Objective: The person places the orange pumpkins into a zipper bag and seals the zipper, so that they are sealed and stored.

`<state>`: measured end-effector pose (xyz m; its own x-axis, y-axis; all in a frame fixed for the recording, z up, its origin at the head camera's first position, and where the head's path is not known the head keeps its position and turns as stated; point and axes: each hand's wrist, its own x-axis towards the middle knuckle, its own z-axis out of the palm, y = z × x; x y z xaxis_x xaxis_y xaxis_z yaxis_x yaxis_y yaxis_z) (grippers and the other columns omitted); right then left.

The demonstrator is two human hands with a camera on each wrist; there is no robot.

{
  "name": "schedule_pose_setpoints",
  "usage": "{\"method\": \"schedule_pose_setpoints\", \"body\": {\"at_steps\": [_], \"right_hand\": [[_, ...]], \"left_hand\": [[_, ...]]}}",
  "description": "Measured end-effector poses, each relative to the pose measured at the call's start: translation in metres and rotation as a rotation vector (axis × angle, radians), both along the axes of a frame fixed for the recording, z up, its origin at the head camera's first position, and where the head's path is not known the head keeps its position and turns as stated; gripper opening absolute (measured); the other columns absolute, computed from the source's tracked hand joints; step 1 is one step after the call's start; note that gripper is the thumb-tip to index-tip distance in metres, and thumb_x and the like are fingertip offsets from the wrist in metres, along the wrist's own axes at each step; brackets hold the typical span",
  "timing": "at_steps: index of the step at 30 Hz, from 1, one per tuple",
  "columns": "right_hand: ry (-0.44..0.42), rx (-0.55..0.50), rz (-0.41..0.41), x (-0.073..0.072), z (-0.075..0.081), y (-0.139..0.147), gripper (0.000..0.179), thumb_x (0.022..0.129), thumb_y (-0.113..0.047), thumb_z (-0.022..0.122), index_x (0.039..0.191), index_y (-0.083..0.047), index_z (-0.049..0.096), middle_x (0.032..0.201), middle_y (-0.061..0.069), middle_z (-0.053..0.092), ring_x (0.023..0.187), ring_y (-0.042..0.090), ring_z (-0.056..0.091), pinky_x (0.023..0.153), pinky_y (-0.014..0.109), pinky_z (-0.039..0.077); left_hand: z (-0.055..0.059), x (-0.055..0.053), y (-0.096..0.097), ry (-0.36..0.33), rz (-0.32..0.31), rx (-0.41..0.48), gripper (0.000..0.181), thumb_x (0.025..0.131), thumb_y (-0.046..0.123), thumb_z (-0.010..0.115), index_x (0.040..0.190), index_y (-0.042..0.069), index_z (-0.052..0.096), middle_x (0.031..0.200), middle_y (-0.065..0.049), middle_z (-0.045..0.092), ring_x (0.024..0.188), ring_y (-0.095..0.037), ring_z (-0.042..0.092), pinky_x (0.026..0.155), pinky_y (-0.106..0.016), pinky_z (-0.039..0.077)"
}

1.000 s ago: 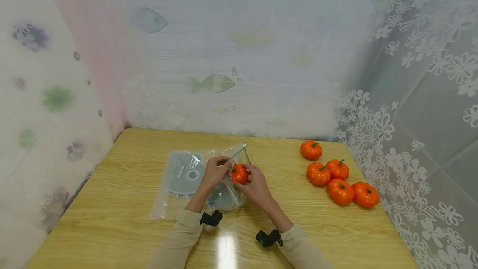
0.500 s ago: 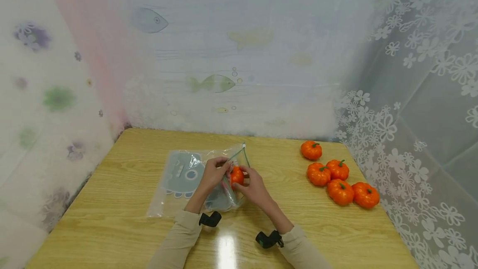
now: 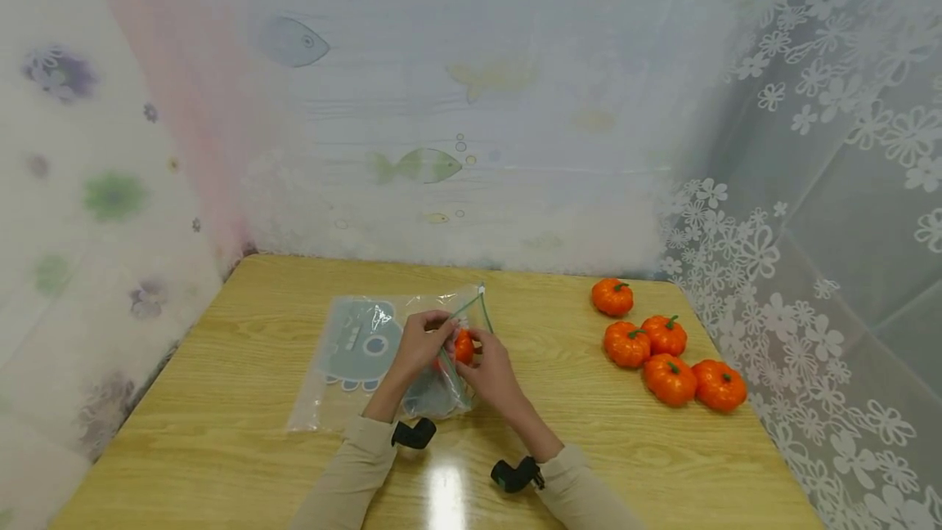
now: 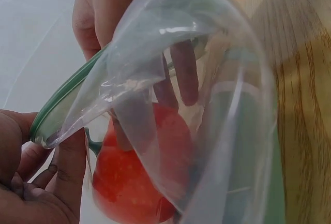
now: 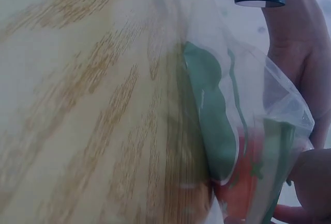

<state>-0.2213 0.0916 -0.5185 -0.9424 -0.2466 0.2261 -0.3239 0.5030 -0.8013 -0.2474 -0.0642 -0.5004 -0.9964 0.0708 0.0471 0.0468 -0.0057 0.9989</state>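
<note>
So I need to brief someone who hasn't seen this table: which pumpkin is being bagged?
On the wooden table, look at its middle, where a clear plastic bag lies. The pumpkin sits at the bag's green-edged mouth, between the left hand and right hand. Unlike the five loose pumpkins grouped to the right, it is being held.

Bag [image 3: 364, 350] on table [image 3: 221, 399] left of centre, pumpkin [image 3: 464, 347] at bag's mouth, five pumpkins [image 3: 666, 358] to the right

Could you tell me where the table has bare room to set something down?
The table is bare left of the plastic bag, and between the hands and the five loose pumpkins. It is crowded around the pumpkins at the right edge.
</note>
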Motion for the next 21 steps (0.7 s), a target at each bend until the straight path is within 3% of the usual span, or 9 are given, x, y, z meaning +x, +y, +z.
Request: {"method": "schedule_pose_setpoints", "body": {"at_steps": [7, 17, 21], "right_hand": [[0.098, 0.006, -0.033, -0.0052, -0.0019, -0.0075, 0.047, 0.087, -0.002, 0.078, 0.129, 0.009, 0.059, 0.126, 0.026, 0.063, 0.103, 0.037, 0.066, 0.084, 0.043, 0.062], [0.086, -0.005, -0.014, -0.0074, -0.0040, -0.0042, 0.048, 0.089, -0.003, 0.077, 0.132, 0.008, 0.058, 0.126, 0.026, 0.062, 0.102, 0.038, 0.065, 0.084, 0.044, 0.062], [0.081, -0.062, 0.014, -0.0041, -0.0048, 0.0003, 0.050, 0.091, -0.004, 0.075, 0.137, 0.006, 0.056, 0.128, 0.027, 0.061, 0.103, 0.039, 0.066, 0.085, 0.046, 0.061]], "left_hand": [[0.0024, 0.0004, 0.0000, 0.030, -0.006, -0.062, 0.019, 0.100, 0.008, 0.065, 0.108, -0.008, 0.071, 0.081, -0.014, 0.069, 0.054, -0.011, 0.062, 0.053, -0.021, 0.055], [0.0013, -0.0004, 0.0002, 0.028, -0.002, -0.033, 0.018, 0.100, 0.006, 0.064, 0.108, -0.009, 0.071, 0.075, -0.009, 0.066, 0.052, -0.012, 0.061, 0.051, -0.022, 0.054], [0.0008, -0.0002, -0.0003, 0.037, -0.007, -0.034, 0.021, 0.100, 0.007, 0.064, 0.111, -0.009, 0.070, 0.077, -0.015, 0.067, 0.053, -0.012, 0.061, 0.050, -0.022, 0.053]]}}
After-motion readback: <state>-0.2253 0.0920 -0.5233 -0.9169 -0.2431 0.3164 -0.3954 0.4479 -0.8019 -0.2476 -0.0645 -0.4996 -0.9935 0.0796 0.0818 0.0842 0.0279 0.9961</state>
